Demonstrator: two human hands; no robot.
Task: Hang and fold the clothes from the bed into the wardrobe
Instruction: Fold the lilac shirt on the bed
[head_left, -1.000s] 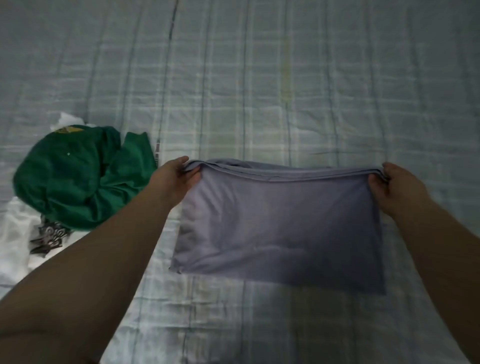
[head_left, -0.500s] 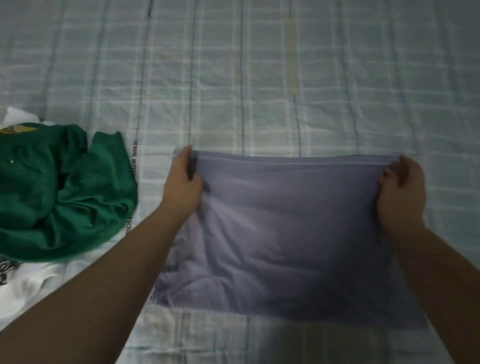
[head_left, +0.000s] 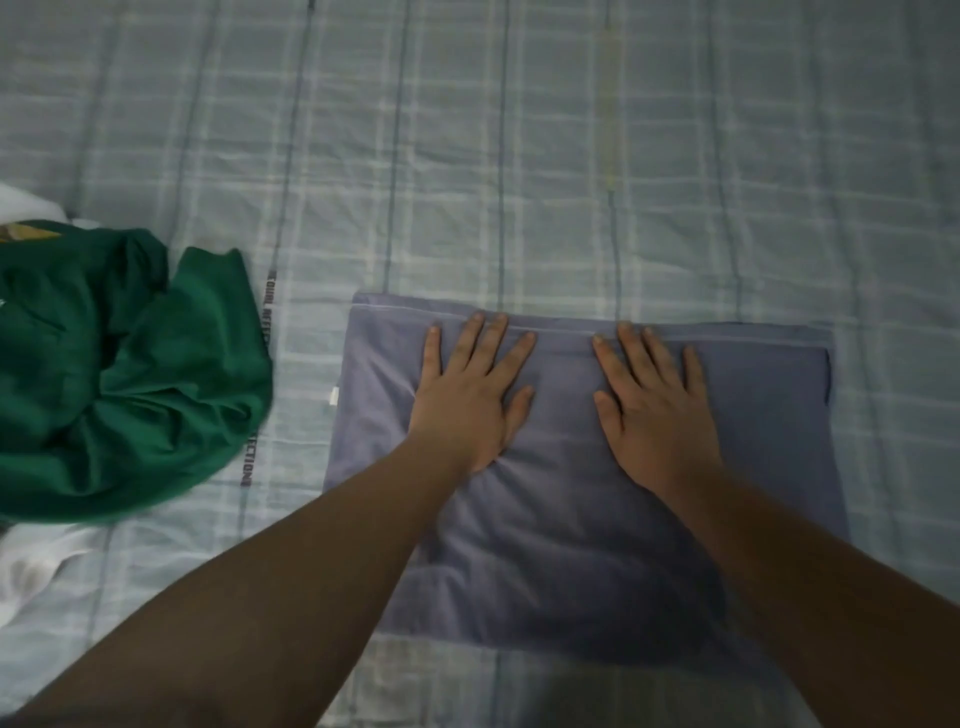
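Note:
A folded grey-blue garment (head_left: 769, 415) lies flat as a rectangle on the bed, in the middle of the head view. My left hand (head_left: 470, 395) presses flat on its upper left part, fingers straight and spread. My right hand (head_left: 657, 405) presses flat beside it on the upper middle part, fingers spread as well. Both sets of fingertips reach the garment's far folded edge. My forearms cover the garment's lower middle.
A crumpled green garment (head_left: 119, 374) lies heaped at the left, on top of white clothing (head_left: 31, 571) that shows below and behind it. The pale blue checked bedsheet (head_left: 571, 156) stretches out beyond the folded garment and to its right.
My hands let go of the garment's far corners and moved inward to its middle, now pressing flat on it. The folded garment has been laid down flat on the sheet.

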